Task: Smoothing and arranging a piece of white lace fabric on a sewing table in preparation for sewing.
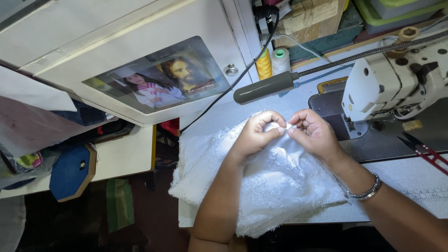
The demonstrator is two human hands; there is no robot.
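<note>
Left hand (pixel 255 133), right hand (pixel 313 133): pinching white fabric (pixel 280 182) edge | Near: sewing machine (pixel 396 84) | Risk: slipped pinch, lost fold.

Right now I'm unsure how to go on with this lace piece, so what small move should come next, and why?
Probably slide the pinched edge right, toward the sewing machine's needle area. Both the left hand and right hand pinch one small spot of the white lace fabric between their fingertips, just left of the machine head, while the rest lies bunched on the table. What the fingertips hold is too small to tell.

Cluttered sewing table (pixel 410 179), white cabinet (pixel 140 42)
</note>
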